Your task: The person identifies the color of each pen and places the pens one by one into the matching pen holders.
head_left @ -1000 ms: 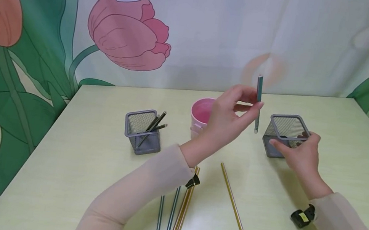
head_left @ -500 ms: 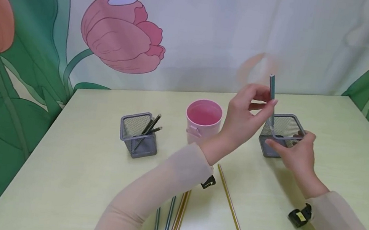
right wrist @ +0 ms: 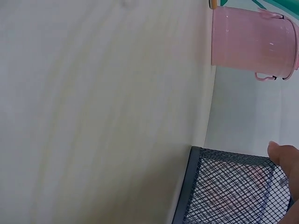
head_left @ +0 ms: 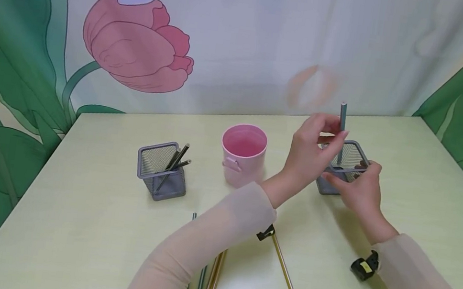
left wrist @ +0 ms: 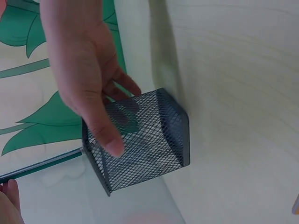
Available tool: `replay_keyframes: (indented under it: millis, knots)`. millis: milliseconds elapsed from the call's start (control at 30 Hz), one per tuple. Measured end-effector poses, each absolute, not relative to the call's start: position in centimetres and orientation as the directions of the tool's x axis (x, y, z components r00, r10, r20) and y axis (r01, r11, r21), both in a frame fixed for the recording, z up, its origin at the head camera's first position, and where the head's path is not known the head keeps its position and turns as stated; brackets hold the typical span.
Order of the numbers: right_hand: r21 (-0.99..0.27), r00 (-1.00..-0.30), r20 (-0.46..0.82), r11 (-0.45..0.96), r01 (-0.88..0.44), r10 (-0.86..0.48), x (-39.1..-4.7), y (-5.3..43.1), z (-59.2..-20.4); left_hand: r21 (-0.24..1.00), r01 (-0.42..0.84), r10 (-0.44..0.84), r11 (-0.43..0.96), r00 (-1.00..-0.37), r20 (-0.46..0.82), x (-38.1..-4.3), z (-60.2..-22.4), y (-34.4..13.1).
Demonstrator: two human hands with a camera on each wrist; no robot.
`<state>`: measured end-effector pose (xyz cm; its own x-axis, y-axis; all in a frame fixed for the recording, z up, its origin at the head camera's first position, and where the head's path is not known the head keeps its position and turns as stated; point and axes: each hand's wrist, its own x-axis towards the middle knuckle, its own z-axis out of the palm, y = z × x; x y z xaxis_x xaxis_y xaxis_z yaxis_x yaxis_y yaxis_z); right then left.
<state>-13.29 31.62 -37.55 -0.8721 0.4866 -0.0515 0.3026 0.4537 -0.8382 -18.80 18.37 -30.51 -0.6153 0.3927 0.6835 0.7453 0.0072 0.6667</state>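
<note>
My left hand (head_left: 310, 152) pinches a dark green pencil (head_left: 343, 114) upright between thumb and fingers. The pencil's lower end overlaps the opening of a grey mesh pen holder (head_left: 330, 186) in the head view. At that holder's near right side, my right hand (head_left: 362, 192) grips the rim, thumb in front. In the left wrist view the pencil (left wrist: 44, 164) meets the rim of the mesh holder (left wrist: 145, 140), while the right hand (left wrist: 86, 79) holds the mesh wall. The right wrist view shows a thumb (right wrist: 285, 161) at the holder's (right wrist: 233, 189) rim.
A pink bucket (head_left: 243, 165) stands left of the hands. Further left is a second mesh pen holder (head_left: 170, 187) with several dark pencils. One yellow pencil (head_left: 287, 274) lies on the table (head_left: 87, 223); more yellow pencils (head_left: 213, 282) and green ones (head_left: 200, 287) lie by the left sleeve.
The left hand has carried the green pencil right, from beside the mesh holder to over its opening, and then lowered it. The right hand keeps its grip. The head view has turned slightly right.
</note>
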Motion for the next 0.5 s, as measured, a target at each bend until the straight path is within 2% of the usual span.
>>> replay_keyframes:
  millis: [500]
  knots:
    - [-0.84, -0.88, -0.038, 0.462, 0.284, 0.473, -13.2, 31.5, -37.5, 0.656, 0.753, 0.432, 0.053, -0.61, 0.664, -18.9, -32.1, 18.8]
